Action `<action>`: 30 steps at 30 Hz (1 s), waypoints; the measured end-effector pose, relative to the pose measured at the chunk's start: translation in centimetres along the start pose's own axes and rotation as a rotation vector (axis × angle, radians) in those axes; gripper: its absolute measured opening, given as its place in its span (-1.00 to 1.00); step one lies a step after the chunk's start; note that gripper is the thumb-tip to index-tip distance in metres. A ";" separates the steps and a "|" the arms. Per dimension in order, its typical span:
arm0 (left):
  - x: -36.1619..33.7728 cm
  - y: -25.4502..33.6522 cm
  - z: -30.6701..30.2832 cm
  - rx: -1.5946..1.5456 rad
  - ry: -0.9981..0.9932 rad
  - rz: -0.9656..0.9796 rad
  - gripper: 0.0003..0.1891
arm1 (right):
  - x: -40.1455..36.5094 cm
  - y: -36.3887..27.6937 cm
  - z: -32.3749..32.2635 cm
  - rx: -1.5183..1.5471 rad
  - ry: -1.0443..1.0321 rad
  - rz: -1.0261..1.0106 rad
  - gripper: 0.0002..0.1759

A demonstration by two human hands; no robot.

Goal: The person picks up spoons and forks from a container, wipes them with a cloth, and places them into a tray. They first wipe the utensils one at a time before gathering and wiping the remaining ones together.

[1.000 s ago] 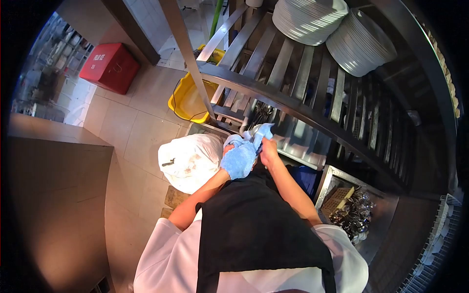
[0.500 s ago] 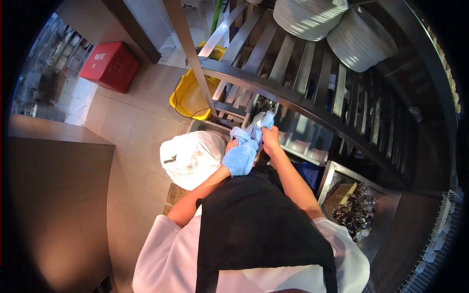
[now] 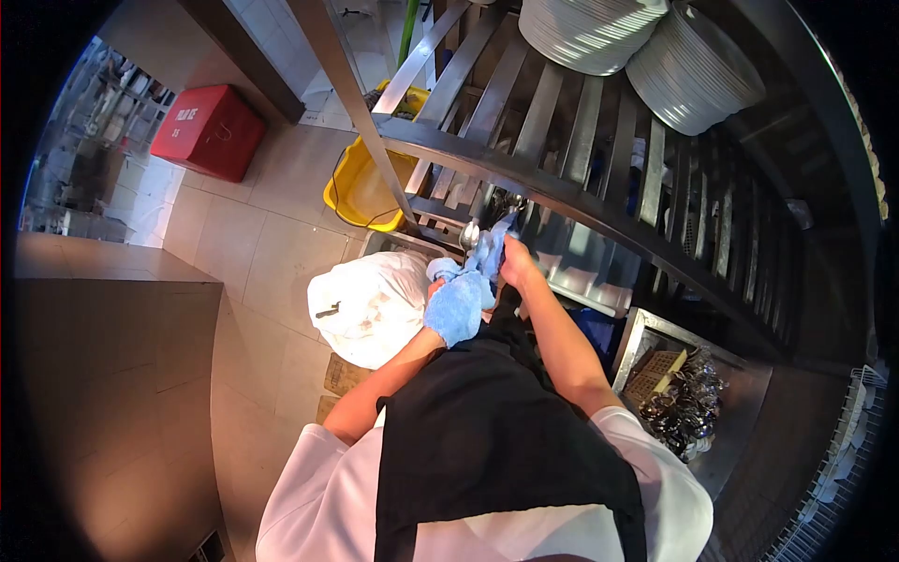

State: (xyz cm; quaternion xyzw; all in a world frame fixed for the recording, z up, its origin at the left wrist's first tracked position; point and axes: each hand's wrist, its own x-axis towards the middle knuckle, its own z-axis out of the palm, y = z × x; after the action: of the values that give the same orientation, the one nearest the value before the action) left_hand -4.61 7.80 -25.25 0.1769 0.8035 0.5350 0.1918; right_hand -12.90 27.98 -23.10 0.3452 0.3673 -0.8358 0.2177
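A blue cloth (image 3: 456, 307) hangs over my left hand (image 3: 436, 287), which is mostly hidden under it. My right hand (image 3: 514, 261) is closed on the upper part of the same cloth. A shiny metal piece (image 3: 470, 235), which looks like a spoon's bowl, sticks out of the cloth just above my left hand. Its handle is hidden in the cloth. Just beyond the cloth, dark cutlery (image 3: 504, 200) lies in a container under the rack. A full white bag (image 3: 367, 309) is to the left of my left hand.
A slatted metal rack (image 3: 524, 169) with stacks of white plates (image 3: 592, 33) stands ahead and right. Yellow bucket (image 3: 370, 192) and red box (image 3: 208, 132) are on the floor. At right, a metal tray (image 3: 626, 348) holds a basket (image 3: 653, 377) and a cutlery pile (image 3: 686, 403).
The metal piece now shows above the cloth, more to the left. The cloth's upper end has shifted slightly, and my right hand is a little lower and tilted differently.
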 end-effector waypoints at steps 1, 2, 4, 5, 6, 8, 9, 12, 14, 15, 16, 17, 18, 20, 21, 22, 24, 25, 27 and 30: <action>0.0 -0.5 0.1 -0.114 0.037 -0.024 -0.38 | -0.6 0.3 0.2 -0.002 -0.002 0.001 -0.62; 0.2 -0.6 -0.1 -0.473 -0.072 -0.059 -0.40 | -1.6 1.3 0.1 -0.030 -0.046 -0.014 -0.63; 0.4 -0.7 0.1 -1.200 -0.296 -0.121 -0.43 | -3.5 2.7 0.4 -0.110 -0.057 -0.008 -0.67; 0.3 -0.7 0.4 -1.565 -0.414 -0.152 -0.44 | -3.2 3.4 -0.3 -0.153 -0.031 0.016 -0.71; 0.1 -0.8 0.8 -1.753 -0.469 -0.166 -0.44 | -2.4 3.7 -0.6 -0.145 -0.041 -0.037 -0.74; -0.2 -0.2 1.0 -1.999 -0.637 -0.195 -0.39 | -2.3 3.0 -0.5 -0.133 -0.026 -0.137 -0.76; 0.2 0.3 0.8 -2.033 -0.750 -0.130 -0.35 | -3.1 1.8 0.2 -0.129 -0.005 -0.189 -0.76; 0.3 1.2 0.5 -2.044 -0.877 -0.061 -0.31 | -4.5 2.8 2.1 -0.109 0.183 -0.202 -0.73; 1.5 2.5 -0.6 -2.018 -0.899 -0.027 -0.31 | 1.9 7.8 -3.6 -0.171 0.057 -0.130 -0.62; 1.6 4.1 -1.5 -1.125 -0.804 -0.026 -0.40 | -4.2 6.2 0.5 -0.127 0.050 0.003 -0.55; 1.5 5.9 -2.5 -0.254 -0.618 -0.019 -0.48 | -4.5 6.8 0.3 -0.157 0.030 0.004 -0.53; 1.3 7.0 -3.1 0.595 -0.360 -0.011 -0.57 | -4.8 7.2 0.2 -0.187 0.014 0.009 -0.50; 1.3 7.8 -3.6 0.538 -0.337 0.090 -0.69 | -5.2 6.9 -0.2 -0.190 0.011 -0.001 -0.50; 3.1 9.2 -2.7 0.697 -0.228 0.263 -0.72 | -6.1 5.2 -0.4 -0.198 0.146 0.001 -0.47; 3.8 9.8 -2.1 0.847 -0.131 0.427 -0.75 | -6.4 4.6 -1.0 -0.207 0.238 -0.076 -0.47; 5.6 10.1 -2.1 0.794 -0.089 0.496 -0.80 | -5.8 4.6 -2.7 -0.164 0.297 -0.122 -0.56; 9.7 9.2 -1.5 0.907 -0.109 0.422 -0.79 | -6.8 4.9 -5.4 -0.069 0.363 -0.203 -0.64; 9.6 12.4 -3.1 0.908 -0.198 0.394 -0.73 | -8.5 4.8 -6.0 -0.023 0.367 -0.241 -0.64; 9.4 15.1 -4.2 0.971 -0.421 0.413 -0.72 | -10.6 5.5 -9.1 -0.071 0.406 -0.204 -0.56; 9.0 12.8 -3.1 0.834 -0.576 0.465 -0.61 | -13.1 8.9 -12.6 0.090 0.457 -0.250 -0.56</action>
State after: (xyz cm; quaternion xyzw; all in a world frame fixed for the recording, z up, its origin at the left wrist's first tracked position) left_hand -12.90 14.38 -13.38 0.5495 0.8020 0.1302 0.1946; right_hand 6.59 33.43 -23.79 0.4863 0.4089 -0.7722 0.0086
